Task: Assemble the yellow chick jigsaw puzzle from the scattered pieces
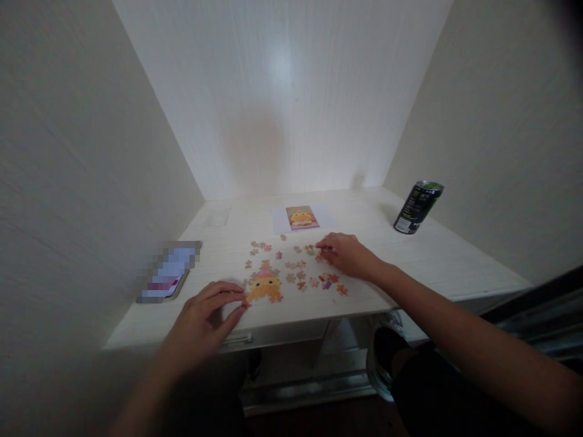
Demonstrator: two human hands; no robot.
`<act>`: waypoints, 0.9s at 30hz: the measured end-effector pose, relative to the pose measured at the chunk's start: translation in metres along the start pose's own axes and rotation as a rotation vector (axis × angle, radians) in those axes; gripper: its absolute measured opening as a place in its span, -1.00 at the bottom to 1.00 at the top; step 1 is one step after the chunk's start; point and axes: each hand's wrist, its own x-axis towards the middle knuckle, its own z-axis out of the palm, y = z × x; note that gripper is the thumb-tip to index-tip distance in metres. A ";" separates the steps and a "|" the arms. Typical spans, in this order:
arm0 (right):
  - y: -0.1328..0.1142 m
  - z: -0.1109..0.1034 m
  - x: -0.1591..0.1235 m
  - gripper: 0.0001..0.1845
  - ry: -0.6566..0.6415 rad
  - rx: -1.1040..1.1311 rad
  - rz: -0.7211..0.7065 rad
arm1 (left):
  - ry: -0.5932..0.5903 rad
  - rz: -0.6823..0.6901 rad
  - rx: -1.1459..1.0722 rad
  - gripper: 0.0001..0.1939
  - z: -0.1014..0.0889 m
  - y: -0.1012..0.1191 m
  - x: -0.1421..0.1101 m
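A partly joined orange-yellow puzzle cluster [265,287] lies near the front edge of a white desk [437,261]. My left hand [207,315] rests flat beside it, fingers stretched out, fingertips touching its left side. Several loose puzzle pieces [298,270] are scattered behind and to the right of the cluster. My right hand [346,255] lies over the right part of that scatter, fingers curled down onto a piece I cannot make out clearly. A small reference picture [302,217] of the same figure lies further back on a white sheet.
A dark drink can [418,207] stands at the back right of the desk. A phone-like flat object [169,273], blurred out, lies at the left edge. Walls close in the desk on the left, back and right. A small clear bag [217,216] lies back left.
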 end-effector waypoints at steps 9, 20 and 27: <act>0.010 0.002 0.004 -0.67 -0.044 0.082 0.043 | 0.001 -0.031 -0.022 -0.79 -0.002 0.000 -0.001; 0.005 -0.010 -0.002 -0.87 -0.096 0.162 0.010 | 0.006 -0.025 -0.023 -0.77 -0.001 0.000 0.000; 0.010 -0.007 -0.001 -0.76 -0.131 0.243 -0.017 | 0.006 -0.028 -0.012 -0.79 -0.002 0.001 0.000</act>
